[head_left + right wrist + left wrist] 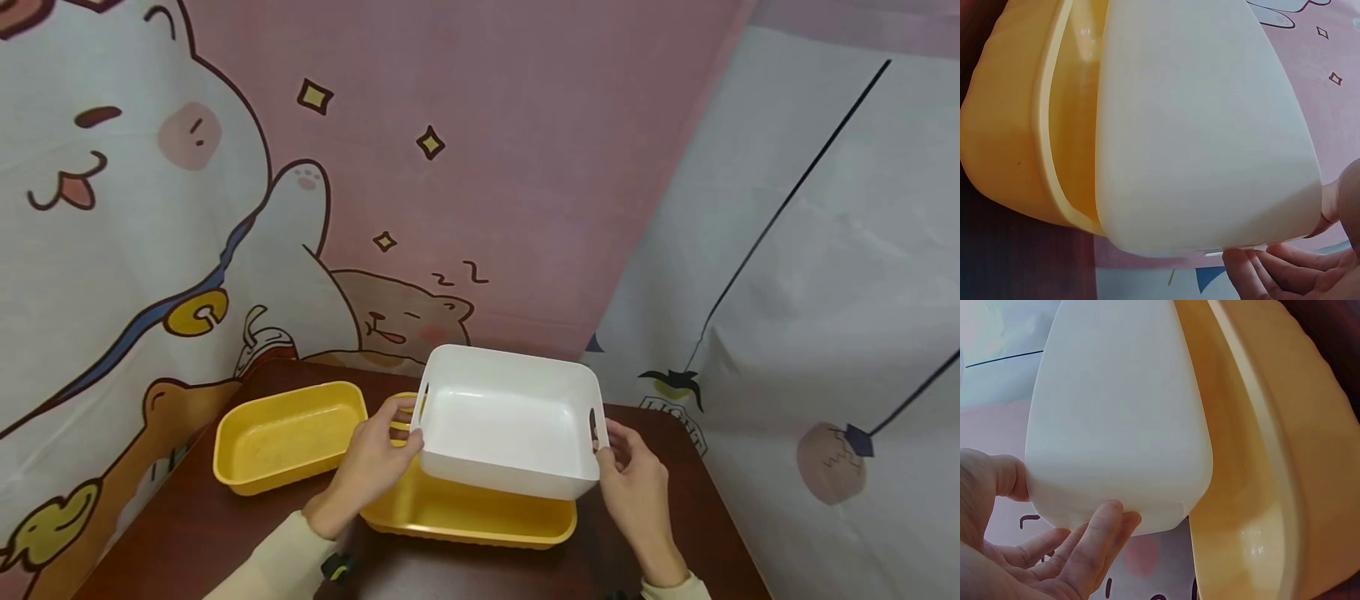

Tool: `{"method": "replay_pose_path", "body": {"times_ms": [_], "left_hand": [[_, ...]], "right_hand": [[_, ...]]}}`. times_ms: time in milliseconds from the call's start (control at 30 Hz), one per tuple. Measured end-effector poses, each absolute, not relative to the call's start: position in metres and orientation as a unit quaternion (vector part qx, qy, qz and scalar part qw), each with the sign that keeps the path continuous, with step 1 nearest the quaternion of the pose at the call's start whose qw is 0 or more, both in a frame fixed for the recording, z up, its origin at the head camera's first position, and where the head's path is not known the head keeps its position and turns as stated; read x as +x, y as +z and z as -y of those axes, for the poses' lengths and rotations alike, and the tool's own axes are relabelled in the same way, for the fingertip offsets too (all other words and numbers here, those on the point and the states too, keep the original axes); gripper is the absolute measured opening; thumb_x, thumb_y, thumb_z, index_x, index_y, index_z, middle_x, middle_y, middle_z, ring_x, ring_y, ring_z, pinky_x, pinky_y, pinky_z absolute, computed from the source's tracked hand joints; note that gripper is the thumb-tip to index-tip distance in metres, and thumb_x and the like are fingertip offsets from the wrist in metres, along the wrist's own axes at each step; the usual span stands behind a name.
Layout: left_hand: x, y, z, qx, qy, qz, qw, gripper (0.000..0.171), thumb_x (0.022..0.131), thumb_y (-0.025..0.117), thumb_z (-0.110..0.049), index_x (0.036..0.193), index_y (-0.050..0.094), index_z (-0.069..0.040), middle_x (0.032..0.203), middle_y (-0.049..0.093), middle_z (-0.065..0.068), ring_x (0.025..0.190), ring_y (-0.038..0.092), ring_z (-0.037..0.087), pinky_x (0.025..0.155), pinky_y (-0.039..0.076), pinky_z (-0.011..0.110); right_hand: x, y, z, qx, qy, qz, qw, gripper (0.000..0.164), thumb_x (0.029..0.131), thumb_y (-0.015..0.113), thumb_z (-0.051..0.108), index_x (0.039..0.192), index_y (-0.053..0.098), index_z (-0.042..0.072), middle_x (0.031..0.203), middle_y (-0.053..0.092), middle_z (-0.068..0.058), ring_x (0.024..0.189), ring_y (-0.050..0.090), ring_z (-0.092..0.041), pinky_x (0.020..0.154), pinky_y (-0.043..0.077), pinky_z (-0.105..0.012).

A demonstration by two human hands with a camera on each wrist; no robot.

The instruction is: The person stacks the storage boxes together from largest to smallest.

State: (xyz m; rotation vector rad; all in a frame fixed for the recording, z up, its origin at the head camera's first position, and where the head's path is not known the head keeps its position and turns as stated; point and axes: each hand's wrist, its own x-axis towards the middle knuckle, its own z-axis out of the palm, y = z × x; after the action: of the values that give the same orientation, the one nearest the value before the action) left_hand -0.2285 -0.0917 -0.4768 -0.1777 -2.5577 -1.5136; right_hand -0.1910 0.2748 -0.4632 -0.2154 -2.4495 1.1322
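Note:
A white rectangular plastic bin [510,421] with handle slots in its ends is held up, tilted, between both hands. My left hand [377,454] grips its left end, thumb at the near rim and fingers by the slot. At the opposite end my right hand [633,483] holds the rim by the other slot. Beneath the white bin lies a larger yellow bin [468,533], partly covered from the head view. In the left wrist view the fingers [1094,544] touch the white bin's end wall; the right wrist view shows the other fingertips [1241,269] against its far end.
A second, smaller yellow bin [292,437] sits on the dark brown table [247,542] at the left. Behind the table hangs a pink and white cartoon cloth [525,167], and a pale cloth [825,292] borders the right side.

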Motion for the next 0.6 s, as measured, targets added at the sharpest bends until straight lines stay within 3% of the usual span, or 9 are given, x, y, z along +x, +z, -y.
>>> {"method": "replay_pose_path", "body": {"times_ms": [600], "left_hand": [[-0.219,-0.481,0.109,-0.053,-0.499,0.863,0.067,0.045,0.106,0.079,-0.01,0.149,0.069,-0.008,0.133,0.081,0.016,0.11,0.084,0.026,0.097,0.074,0.044]], "right_hand": [[-0.198,-0.474,-0.269,-0.068,0.425,0.883,0.186,0.041,0.113,0.067,0.011,0.153,0.072,0.002,0.137,0.084,-0.024,0.118,0.085,-0.037,0.09,0.072,-0.035]]}}
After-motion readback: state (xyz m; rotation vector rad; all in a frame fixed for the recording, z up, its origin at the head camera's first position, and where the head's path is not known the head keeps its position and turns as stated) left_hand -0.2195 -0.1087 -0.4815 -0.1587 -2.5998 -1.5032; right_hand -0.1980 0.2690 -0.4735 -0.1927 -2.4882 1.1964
